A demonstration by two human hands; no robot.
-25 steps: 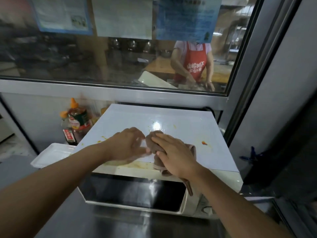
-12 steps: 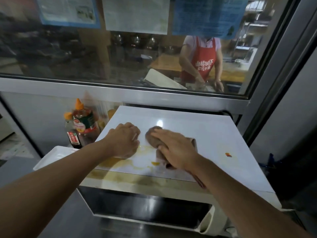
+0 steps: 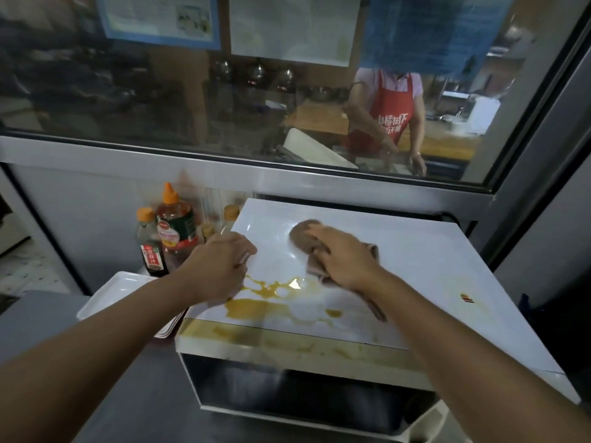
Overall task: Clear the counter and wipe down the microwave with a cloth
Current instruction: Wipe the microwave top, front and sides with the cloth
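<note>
Head view, one moment, person at a microwave (image 3: 431, 270).

- Microwave: white, on a steel counter (image 3: 134, 407), against the window wall. Glossy flat top; dark door faces the wearer.
- Spill (image 3: 268, 292): amber liquid, pooled along the front edge of the top toward its front-left corner, with smears on the front lip above the door. A small red-yellow spot (image 3: 467, 298) sits near the right edge.
- Cloth (image 3: 305, 236): brown, bunched, mid-top, just behind the spill; one tail trails toward the front edge.
- Right hand (image 3: 343, 262): on the cloth, fingers curled over the bunch and gripping it against the top.
- Left hand (image 3: 220, 266): at the left edge of the top, fingers bent under, at the spill's edge. Nothing seen in it, though the palm side is hidden.
- Bottles (image 3: 174, 231): orange-capped, standing just left of the microwave by the wall.
- Tray (image 3: 112, 292): white, on the counter at the microwave's front-left corner.

Handling, as judgement: cloth is soft, light, limp; best held bunched under the palm, tail tucked in so it does not drag through the liquid. The wet top likely runs slick, so the spill may smear before it lifts.
</note>
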